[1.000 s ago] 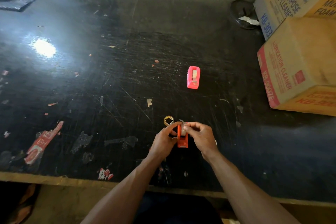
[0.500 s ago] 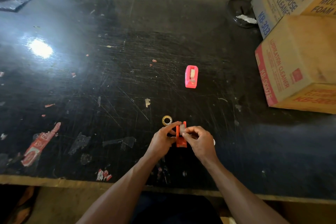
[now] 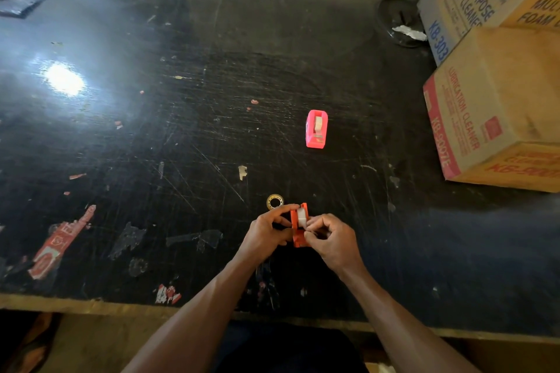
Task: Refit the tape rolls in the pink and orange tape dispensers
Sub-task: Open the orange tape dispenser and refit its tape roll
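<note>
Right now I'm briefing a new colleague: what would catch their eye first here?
Both hands, left hand and right hand, meet on the orange tape dispenser near the table's front edge. Beyond it, the pink tape dispenser stands alone on the black table, with stacked cardboard boxes at the right.

Both hands grip the orange tape dispenser [image 3: 299, 225] above the scratched black table [image 3: 181, 130]: left hand [image 3: 266, 232] on its left side, right hand [image 3: 331, 238] pinching at the clear tape roll [image 3: 301, 216] seated inside. A pink tape dispenser [image 3: 316, 129] stands farther back, a loose tape ring [image 3: 275, 201] lies just beyond the left hand, and cardboard cartons [image 3: 497, 118] stand at right.
</note>
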A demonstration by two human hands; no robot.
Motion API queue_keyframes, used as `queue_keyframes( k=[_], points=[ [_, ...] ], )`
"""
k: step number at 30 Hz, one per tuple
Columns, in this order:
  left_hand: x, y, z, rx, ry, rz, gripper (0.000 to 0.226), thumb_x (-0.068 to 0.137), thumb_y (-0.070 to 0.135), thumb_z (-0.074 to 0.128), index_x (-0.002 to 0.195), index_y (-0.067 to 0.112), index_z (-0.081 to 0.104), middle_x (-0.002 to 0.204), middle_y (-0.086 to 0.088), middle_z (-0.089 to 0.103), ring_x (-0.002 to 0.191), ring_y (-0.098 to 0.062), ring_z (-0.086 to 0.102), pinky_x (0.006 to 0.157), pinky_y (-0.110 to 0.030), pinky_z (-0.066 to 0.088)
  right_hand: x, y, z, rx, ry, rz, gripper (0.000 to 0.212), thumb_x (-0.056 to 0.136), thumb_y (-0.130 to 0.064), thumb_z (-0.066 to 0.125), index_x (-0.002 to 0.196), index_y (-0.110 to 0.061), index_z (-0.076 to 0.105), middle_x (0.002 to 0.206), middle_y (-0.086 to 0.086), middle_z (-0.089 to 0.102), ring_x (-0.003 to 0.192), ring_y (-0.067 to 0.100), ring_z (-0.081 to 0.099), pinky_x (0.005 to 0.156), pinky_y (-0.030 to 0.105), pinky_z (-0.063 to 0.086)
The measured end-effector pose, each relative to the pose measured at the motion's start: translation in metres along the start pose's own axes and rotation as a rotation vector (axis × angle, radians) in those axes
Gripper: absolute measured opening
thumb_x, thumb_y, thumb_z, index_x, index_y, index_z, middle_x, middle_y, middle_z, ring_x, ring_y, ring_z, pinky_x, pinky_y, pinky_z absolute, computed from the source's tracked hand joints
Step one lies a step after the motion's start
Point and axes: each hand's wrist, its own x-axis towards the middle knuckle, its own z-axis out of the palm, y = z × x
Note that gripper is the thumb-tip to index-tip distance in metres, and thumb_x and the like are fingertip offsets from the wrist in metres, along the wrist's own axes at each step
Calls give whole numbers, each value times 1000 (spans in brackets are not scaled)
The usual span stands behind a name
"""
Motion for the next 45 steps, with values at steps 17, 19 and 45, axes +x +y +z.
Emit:
queue_keyframes(
  k=[17,19,45],
  points=[
    [0,-1,3,-24,31,22,57,91,13,77,136,43,60,106,6,70,92,-11,74,70,-19,60,0,18,-12,-292,-228,-297,10,89,-11,75,83,-18,71,121,-5,68,126,4,58,105,18,46],
    [0,-1,4,-23,36,22,57,91,12,77,137,42,59,105,6,70,92,-10,73,68,-18,59,0,18,-13,-299,-249,-300,7,89,-11,75,85,-17,73,124,-4,67,129,4,56,106,15,42],
    [0,-2,3,16,24,-2,59,92,14,76,139,44,57,108,9,67,95,-12,72,74,-22,60,-25,40,-5,-513,-182,-486,28,81,-1,82,108,-9,78,123,5,74,129,18,58,107,22,42]
  ],
)
